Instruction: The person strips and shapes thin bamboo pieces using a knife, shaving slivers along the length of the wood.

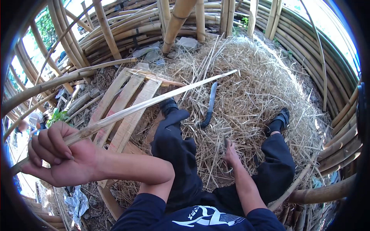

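Observation:
My left hand [73, 161] is closed around a long, pale split bamboo strip [162, 99], which slants up to the right across the view. My right hand [232, 157] is low between my legs, over the shavings. Its fingers look closed, and a short dark end sticks out above them; what it belongs to I cannot make out. Beyond that hand, a curved blade with a black ribbed handle [211, 101] lies on the shavings, apart from both hands. The strip passes above a slatted wooden pallet [133, 106].
Bamboo shavings [254, 88] cover the ground around my feet. Bundled bamboo poles [123, 36] line the back, and more poles [308, 73] curve along the right. A thick upright bamboo post [178, 25] stands ahead. Stones [187, 43] lie near it. A person [34, 120] is partly visible at far left.

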{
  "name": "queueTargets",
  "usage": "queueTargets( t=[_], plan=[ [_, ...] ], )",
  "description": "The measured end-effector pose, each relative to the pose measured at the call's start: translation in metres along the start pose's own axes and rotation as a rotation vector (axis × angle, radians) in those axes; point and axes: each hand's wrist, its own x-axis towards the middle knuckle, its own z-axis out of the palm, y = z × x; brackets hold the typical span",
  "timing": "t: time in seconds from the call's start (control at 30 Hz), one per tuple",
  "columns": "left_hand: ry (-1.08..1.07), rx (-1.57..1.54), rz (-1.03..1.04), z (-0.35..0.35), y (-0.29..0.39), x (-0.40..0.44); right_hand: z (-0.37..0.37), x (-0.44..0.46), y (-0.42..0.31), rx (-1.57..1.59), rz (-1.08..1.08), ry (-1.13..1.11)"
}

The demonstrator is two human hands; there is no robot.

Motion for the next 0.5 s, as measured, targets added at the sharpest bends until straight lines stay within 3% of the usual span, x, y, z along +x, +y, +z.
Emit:
queueTargets(
  t=[0.07,0.1,0.2,0.4,0.5],
  plan=[
    [0.011,0.022,-0.004,0.001,0.001,-0.001,0.032,0.022,0.029,0.103,-0.046,0.205],
    [0.021,0.039,0.010,0.003,0.000,-0.001,0.027,0.025,0.022,0.161,0.131,0.106],
    [0.025,0.058,0.022,0.005,-0.004,-0.001,0.000,0.011,-0.010,0.268,0.256,0.061],
    [-0.066,0.034,0.000,0.001,-0.009,-0.001,-0.016,0.021,-0.025,0.309,0.291,0.329],
    [-0.071,0.087,0.043,0.000,-0.012,-0.002,-0.021,0.049,-0.016,0.608,0.463,0.419]
  ],
)
